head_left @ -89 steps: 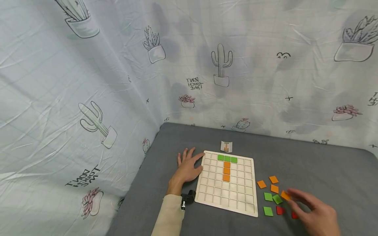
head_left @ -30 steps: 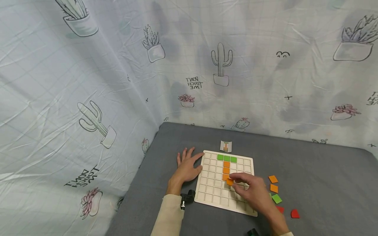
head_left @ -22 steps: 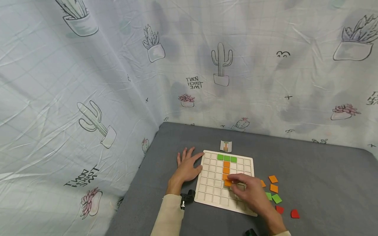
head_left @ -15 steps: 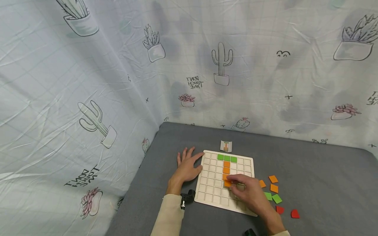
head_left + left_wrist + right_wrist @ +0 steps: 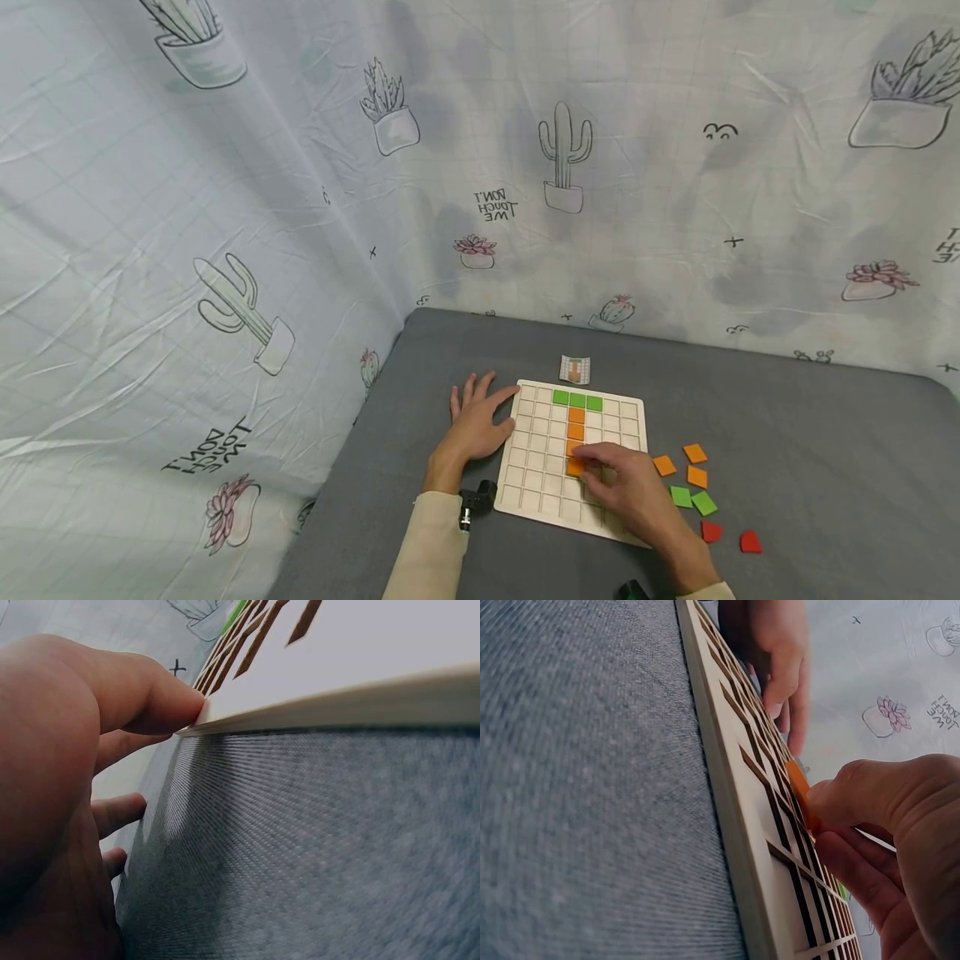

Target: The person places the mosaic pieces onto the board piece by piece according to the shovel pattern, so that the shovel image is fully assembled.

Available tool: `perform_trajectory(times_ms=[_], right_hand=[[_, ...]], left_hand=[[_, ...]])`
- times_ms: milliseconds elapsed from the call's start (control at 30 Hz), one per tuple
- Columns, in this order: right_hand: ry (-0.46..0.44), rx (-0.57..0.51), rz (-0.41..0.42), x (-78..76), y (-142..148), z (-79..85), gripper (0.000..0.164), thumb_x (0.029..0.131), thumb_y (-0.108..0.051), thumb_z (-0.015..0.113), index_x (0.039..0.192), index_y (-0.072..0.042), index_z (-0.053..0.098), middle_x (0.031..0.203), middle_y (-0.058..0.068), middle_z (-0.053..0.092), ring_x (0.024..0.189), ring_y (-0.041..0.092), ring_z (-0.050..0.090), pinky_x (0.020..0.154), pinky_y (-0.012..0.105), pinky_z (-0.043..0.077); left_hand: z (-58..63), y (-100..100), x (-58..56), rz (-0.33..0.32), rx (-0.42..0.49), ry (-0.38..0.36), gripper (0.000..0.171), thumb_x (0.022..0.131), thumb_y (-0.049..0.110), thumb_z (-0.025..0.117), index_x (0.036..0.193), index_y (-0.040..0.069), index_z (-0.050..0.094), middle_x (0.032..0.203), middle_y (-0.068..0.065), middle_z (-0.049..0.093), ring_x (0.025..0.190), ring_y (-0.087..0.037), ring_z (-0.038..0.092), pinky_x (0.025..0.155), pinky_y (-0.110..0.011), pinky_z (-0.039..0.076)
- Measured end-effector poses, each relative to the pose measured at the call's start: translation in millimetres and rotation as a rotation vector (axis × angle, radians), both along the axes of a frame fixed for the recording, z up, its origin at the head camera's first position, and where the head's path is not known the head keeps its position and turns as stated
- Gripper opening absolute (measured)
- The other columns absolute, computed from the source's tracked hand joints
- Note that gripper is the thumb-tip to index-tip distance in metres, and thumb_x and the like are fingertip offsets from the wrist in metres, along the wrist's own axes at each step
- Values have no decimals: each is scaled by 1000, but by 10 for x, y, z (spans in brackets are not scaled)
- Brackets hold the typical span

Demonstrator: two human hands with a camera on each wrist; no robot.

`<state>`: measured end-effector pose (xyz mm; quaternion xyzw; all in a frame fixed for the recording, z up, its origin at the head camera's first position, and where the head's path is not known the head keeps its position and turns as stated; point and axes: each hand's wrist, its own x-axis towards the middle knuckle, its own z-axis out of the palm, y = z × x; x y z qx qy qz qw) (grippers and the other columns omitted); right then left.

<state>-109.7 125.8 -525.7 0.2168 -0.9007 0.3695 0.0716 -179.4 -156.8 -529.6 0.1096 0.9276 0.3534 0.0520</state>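
Note:
My right hand (image 5: 630, 482) pinches an orange square tile (image 5: 798, 785) between thumb and fingers, low over the pale gridded board (image 5: 536, 490). The tile sits at the lower end of a column of orange tiles (image 5: 575, 422), partly covered by the fingertips. In the right wrist view it looks tilted against the grid ridges. Three green tiles (image 5: 577, 400) form a row above that column. Beside the board's left edge, my left hand (image 5: 474, 429) lies with fingers spread, thumb and index finger touching the rim; the left wrist view has the thumb (image 5: 161, 697) against the edge.
A small patterned card (image 5: 575, 370) lies behind the board. Loose orange tiles (image 5: 664, 465), green tiles (image 5: 704, 502) and red rounded pieces (image 5: 750, 542) are scattered on the grey tabletop (image 5: 825, 467) to the right. A cactus-print curtain (image 5: 637, 208) stands behind.
My right hand has carried the orange tile from the loose pieces leftward onto the board, then shifted it slightly left into line with the column. The left hand has stayed in place.

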Motion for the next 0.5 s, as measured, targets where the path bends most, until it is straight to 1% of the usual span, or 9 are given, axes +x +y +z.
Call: perform_trajectory(times_ms=[167, 500], right_hand=[[25, 25, 6, -11, -14, -9, 36, 82, 1, 92, 114, -16, 85, 111, -11, 81, 103, 8, 76, 91, 39, 67], [7, 51, -3, -8, -43, 0, 38, 83, 0, 92, 116, -17, 84, 112, -13, 81, 105, 10, 76, 93, 41, 66]], left_hand=[[6, -3, 1, -1, 10, 7, 55, 105, 21, 66, 160, 21, 59, 179, -20, 27, 169, -50, 8, 133, -75, -6], [13, 1, 2, 3, 4, -5, 55, 106, 23, 65, 161, 23, 58, 180, -18, 26, 170, -49, 6, 133, -74, -6]])
